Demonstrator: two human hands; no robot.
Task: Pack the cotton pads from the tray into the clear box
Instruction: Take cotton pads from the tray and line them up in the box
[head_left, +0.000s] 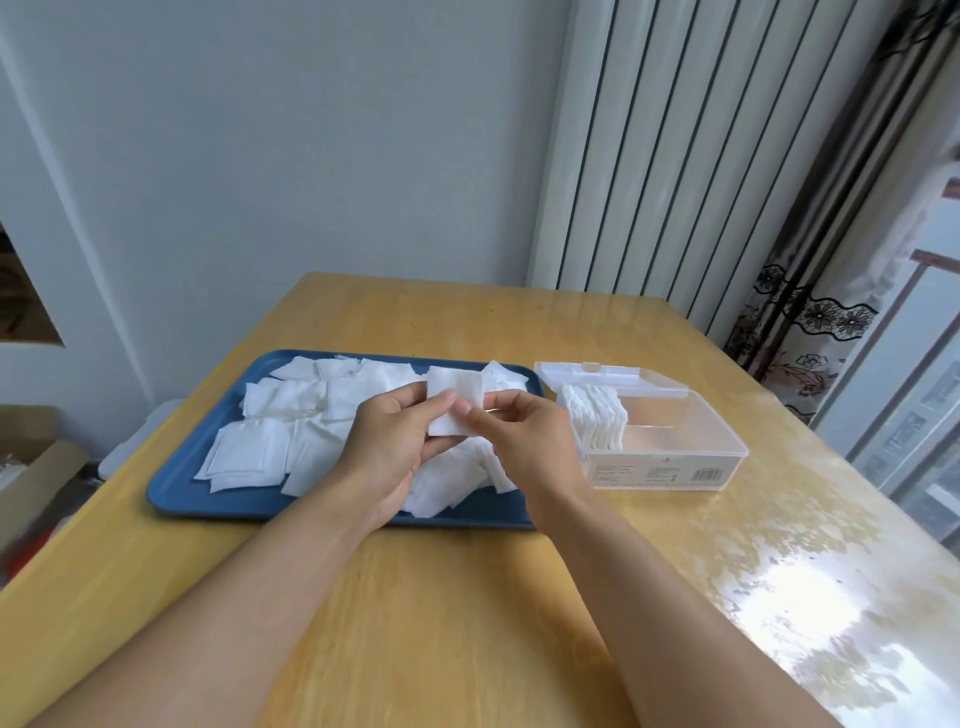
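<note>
A blue tray (171, 480) lies on the wooden table, covered with several loose white square cotton pads (244, 452). Over the tray's right half, my left hand (389, 441) and my right hand (530, 436) together hold a small stack of cotton pads (454, 389) upright between thumbs and fingers. Right of the tray stands the clear box (727, 452), lid open at the back. A row of pads (597, 421) stands on edge in its left end; the right part shows bare plastic.
The wooden table (467, 623) runs toward me with glare at the right. A white radiator (675, 156) and patterned curtain (810, 312) stand behind the box. A cardboard box (36, 467) sits on the floor left of the table.
</note>
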